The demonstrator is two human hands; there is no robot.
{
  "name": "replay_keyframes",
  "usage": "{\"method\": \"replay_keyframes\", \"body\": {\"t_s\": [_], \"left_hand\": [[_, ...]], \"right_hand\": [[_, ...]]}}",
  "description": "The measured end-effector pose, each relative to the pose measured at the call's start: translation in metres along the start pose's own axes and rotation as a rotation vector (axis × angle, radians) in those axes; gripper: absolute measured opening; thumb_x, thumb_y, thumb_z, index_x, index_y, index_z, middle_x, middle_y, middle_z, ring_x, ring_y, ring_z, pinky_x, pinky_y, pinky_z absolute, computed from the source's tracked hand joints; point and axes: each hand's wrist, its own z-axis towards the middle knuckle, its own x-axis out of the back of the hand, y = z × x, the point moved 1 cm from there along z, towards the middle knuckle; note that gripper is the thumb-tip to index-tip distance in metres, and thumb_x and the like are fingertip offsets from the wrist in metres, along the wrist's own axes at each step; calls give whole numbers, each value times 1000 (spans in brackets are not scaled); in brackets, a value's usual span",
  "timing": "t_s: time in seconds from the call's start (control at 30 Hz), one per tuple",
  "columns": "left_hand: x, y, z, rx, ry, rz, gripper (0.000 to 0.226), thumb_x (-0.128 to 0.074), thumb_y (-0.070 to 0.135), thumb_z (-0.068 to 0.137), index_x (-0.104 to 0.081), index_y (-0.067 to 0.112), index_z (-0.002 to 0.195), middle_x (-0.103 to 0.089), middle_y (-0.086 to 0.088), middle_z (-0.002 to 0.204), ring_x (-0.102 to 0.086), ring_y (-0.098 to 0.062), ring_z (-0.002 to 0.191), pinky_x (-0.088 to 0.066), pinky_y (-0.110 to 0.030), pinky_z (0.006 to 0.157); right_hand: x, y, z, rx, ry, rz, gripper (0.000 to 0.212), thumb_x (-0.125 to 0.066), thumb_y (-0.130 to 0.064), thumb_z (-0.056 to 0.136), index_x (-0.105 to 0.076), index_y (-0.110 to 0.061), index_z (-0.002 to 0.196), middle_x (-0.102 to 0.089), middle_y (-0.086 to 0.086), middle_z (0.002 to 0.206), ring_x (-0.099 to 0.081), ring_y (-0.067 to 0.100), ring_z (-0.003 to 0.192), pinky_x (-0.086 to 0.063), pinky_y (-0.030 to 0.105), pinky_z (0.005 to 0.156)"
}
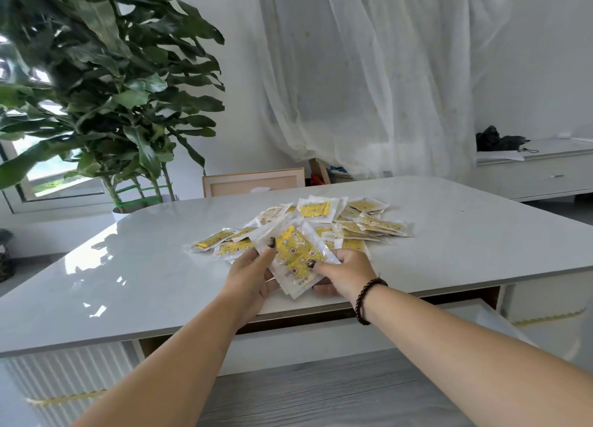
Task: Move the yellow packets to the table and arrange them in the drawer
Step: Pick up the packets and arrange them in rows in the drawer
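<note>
Both forearms are seen reaching forward from the near edge; a dark bead bracelet (369, 300) is worn on the right wrist. A small stack of yellow packets (296, 256) is held just above the tabletop (144, 282), near its front edge: the left hand (253, 274) grips the stack's left side with the thumb laid on top, and the right hand (345, 274) pinches the right side, fingers curled beneath. Just beyond, the loose pile of packets (337, 224) is spread on the tabletop, so the move to the table is judged done. Below the front edge the drawer (475, 314) is pulled open; its inside is mostly hidden, but no packets can be made out in it. Arranging is judged barely begun, with nearly the whole pile left.
</note>
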Motion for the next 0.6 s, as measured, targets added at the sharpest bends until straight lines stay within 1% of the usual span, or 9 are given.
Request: {"method": "replay_keyframes", "body": {"t_s": [0.07, 0.13, 0.2, 0.27, 0.37, 0.43, 0.5, 0.53, 0.6], "left_hand": [[0, -2, -1, -15, -31, 52, 21, -57, 0, 92, -62, 6, 112, -74, -13, 103, -72, -26, 91, -61, -38, 75], [0, -4, -1, -34, -10, 78, 24, -56, -11, 88, -62, 5, 105, -76, -10, 92, -73, -22, 83, -61, -32, 68], [-1, -4, -1, -43, 4, 67, 25, -54, -14, 89, -62, 5, 104, -75, -10, 93, -73, -21, 81, -61, -31, 66], [-1, -4, -1, -46, 34, 20, 22, -54, -10, 91, -63, 6, 104, -74, -10, 95, -73, -21, 82, -60, -34, 68], [4, -3, 5, -49, 226, -112, 19, -56, -4, 92, -61, 7, 108, -70, -9, 96, -68, -21, 82, -57, -38, 72], [14, -2, 13, -32, 399, -186, 23, -61, 3, 91, -57, 12, 112, -67, -7, 102, -66, -21, 85, -56, -41, 82], [22, -2, 18, -27, 501, -195, 26, -63, 8, 91, -54, 17, 114, -65, -3, 104, -64, -19, 87, -55, -41, 88], [22, -2, 19, -35, 520, -177, 29, -62, 9, 91, -52, 18, 116, -64, -1, 102, -64, -18, 86, -55, -40, 87], [19, -4, 19, -63, 538, -99, 40, -62, 10, 90, -48, 21, 125, -63, 2, 100, -65, -20, 88, -54, -44, 91]], "right_hand": [[-5, -1, -3, -18, -16, -14, 14, -76, -11, 75, -69, 0, 81, -72, 17, 88, -72, 29, 72, -60, 44, 67], [-7, -4, -6, -21, -24, -49, 14, -77, -12, 75, -65, -5, 73, -72, 12, 82, -71, 25, 64, -60, 37, 60], [-7, -4, -8, -12, -12, -68, 18, -78, -14, 74, -62, -7, 71, -71, 10, 78, -70, 23, 58, -58, 30, 52], [-7, -6, -7, 26, 41, -87, 19, -80, -18, 72, -64, -10, 73, -71, 7, 74, -68, 18, 56, -54, 25, 48], [1, -11, 0, 172, 209, -174, 20, -78, -22, 73, -63, -15, 83, -65, -3, 73, -61, 11, 66, -48, 17, 57], [9, -11, 8, 242, 305, -252, 18, -74, -21, 78, -60, -18, 88, -61, -5, 76, -57, 10, 72, -44, 14, 60], [13, -8, 20, 220, 359, -363, 20, -71, -26, 80, -58, -18, 95, -61, 1, 92, -59, 15, 85, -50, 23, 72], [12, -6, 25, 163, 363, -436, 30, -69, -33, 81, -58, -16, 101, -60, 4, 104, -59, 19, 96, -51, 28, 79], [7, -4, 33, 11, 339, -626, 63, -64, -56, 78, -53, -10, 120, -51, 9, 123, -52, 27, 113, -47, 35, 87]]}}
